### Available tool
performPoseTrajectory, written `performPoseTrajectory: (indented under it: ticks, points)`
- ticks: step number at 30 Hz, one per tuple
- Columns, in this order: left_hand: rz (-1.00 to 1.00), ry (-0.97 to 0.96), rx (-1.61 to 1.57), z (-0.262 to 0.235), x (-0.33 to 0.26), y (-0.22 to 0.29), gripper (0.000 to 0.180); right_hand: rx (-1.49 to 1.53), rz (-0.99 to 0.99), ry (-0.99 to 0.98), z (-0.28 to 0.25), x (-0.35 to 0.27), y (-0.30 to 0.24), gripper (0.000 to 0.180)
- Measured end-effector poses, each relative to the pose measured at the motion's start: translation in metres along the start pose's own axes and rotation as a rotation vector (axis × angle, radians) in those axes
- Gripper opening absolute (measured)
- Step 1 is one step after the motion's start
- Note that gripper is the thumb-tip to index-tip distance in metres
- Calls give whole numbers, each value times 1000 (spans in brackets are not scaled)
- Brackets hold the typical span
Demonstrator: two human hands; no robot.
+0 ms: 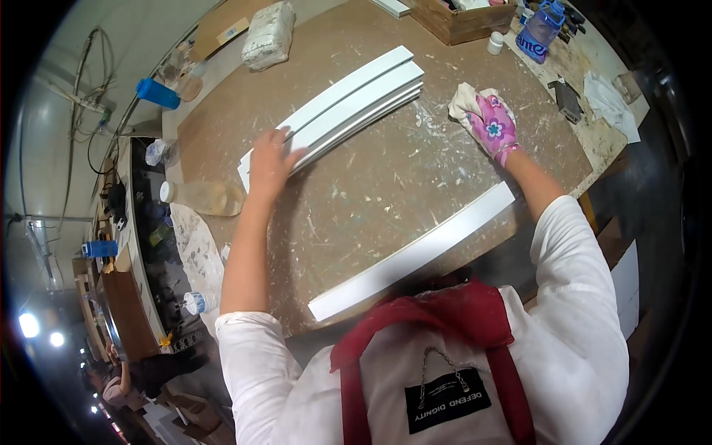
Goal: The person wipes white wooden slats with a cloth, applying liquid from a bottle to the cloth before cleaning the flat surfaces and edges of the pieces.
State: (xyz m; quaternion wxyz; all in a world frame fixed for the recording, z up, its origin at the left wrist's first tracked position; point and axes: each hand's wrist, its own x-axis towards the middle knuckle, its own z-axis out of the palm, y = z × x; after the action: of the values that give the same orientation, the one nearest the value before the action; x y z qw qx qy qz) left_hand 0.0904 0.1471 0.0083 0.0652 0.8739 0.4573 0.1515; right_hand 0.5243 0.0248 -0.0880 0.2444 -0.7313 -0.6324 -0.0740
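Observation:
A stack of long white strips (356, 100) lies at a slant on the far left-centre of the worktable. My bare left hand (271, 163) rests at the stack's near left end, thumb stretched out to the side and fingers apart on the strips. In a pink flowered glove, my right hand (495, 127) is closed on a crumpled cream cloth (466, 104), pressed to the tabletop on the right. One single white strip (415, 252) lies along the table's near edge, between my forearms and apart from both hands.
The brown, paint-specked worktable (356, 200) carries a plastic-wrapped bundle (268, 35), a wooden box (463, 22), a small white bottle (495, 43) and a large blue jug (540, 33). On the left lies a cloudy jar (204, 197). Another person (119, 382) is at the lower left.

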Motion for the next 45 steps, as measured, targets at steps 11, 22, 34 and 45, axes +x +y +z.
performPoseTrajectory:
  ticks: [11,22,34,45]
  points:
    - [-750,664,-859,56,-95,-82,46,1135,513,-281,-10,39,52,40]
    - [-915,345,-1240,45,-69,-72,54,1661,505,-861,9,106,-19,38]
    - [-1021,381,-1401,39,-89,-49,46,1578,576,-805,10,93,-13,33]
    - [-1028,205,-1244,42,-163,24,45,1604,619,-850,-40,19,25,49]
